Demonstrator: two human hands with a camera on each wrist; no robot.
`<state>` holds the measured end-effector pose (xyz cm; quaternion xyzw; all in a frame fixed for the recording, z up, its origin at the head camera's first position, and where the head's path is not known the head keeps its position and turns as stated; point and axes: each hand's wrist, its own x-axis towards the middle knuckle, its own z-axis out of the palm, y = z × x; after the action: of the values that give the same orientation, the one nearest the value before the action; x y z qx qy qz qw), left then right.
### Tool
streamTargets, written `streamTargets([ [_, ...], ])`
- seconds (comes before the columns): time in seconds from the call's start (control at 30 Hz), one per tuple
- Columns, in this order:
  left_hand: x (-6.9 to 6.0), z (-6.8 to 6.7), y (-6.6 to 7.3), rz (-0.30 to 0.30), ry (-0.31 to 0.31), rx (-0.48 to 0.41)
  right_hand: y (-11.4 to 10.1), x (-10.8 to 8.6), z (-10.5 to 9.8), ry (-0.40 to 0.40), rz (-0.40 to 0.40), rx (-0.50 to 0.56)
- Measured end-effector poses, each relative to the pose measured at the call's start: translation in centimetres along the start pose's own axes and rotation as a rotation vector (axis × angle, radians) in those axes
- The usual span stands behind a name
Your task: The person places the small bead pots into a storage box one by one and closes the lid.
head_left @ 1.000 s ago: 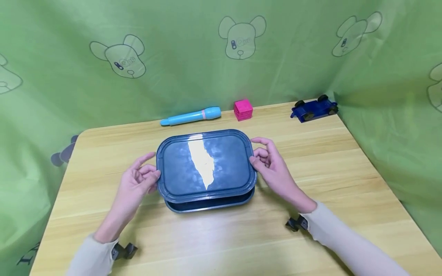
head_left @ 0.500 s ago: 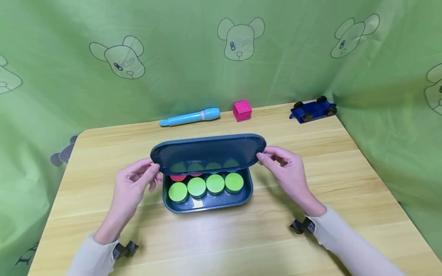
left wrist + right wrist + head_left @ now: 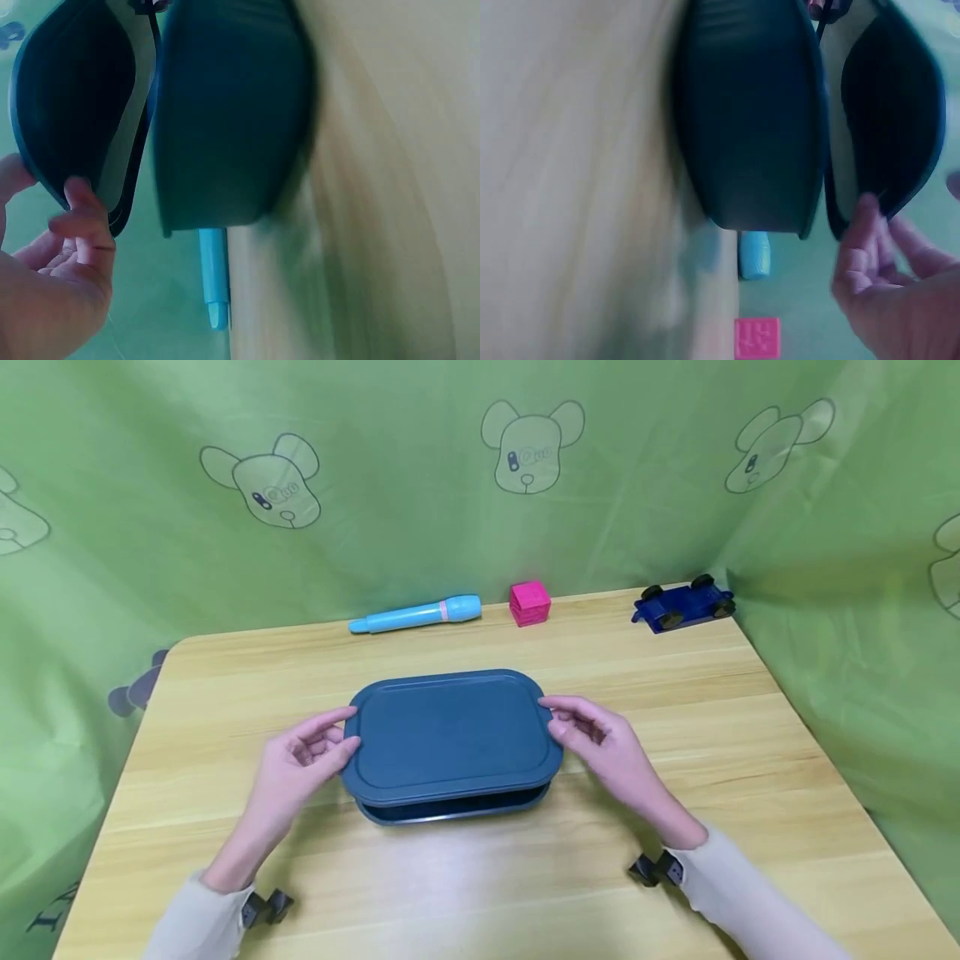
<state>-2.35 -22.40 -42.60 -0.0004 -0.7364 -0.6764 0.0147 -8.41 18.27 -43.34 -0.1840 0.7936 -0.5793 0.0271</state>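
Observation:
A dark blue rectangular lid (image 3: 450,735) with rounded corners is held level between two hands, its matte face up. Just beneath it a dark blue box (image 3: 450,812) stands on the table, only its front rim showing. The left hand (image 3: 303,756) pinches the lid's left end between thumb and fingers. At the other end, the right hand (image 3: 600,739) pinches the lid the same way. Both wrist views show a gap between the lid (image 3: 71,97) and the box (image 3: 754,127). What lies inside the box is hidden by the lid.
Along the back edge of the wooden table (image 3: 465,893) lie a light blue toy microphone (image 3: 412,614), a pink cube (image 3: 530,603) and a dark blue toy car chassis (image 3: 684,606) with black wheels. A green curtain (image 3: 405,485) with bear-like heads hangs behind and at the sides.
The lid swung from glossy face up, through a steep tilt, to matte face up. Half a second ago green and red round pieces showed in the box; now the lid covers them.

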Motion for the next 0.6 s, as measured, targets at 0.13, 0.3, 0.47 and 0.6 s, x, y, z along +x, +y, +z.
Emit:
streamTargets([
  [0.13, 0.1, 0.6, -1.2, 0.054, -0.037, 0.193, 0.6, -0.2, 1.0, -0.056, 0.059, -0.155],
  [0.3, -0.4, 1.4, -2.2, 0.182, -0.036, 0.486, 0.5, -0.8, 1.9, -0.09, 0.01, -0.44],
  [0.47, -1.5, 1.6, -2.4, 0.231, -0.093, 0.712, 0.3, -1.7, 1.9, -0.148, -0.002, -0.574],
  [0.6, -2.3, 1.2, -2.5, 0.185, -0.199, 0.851, 0.9, -2.0, 0.8, -0.268, 0.039, -0.561],
])
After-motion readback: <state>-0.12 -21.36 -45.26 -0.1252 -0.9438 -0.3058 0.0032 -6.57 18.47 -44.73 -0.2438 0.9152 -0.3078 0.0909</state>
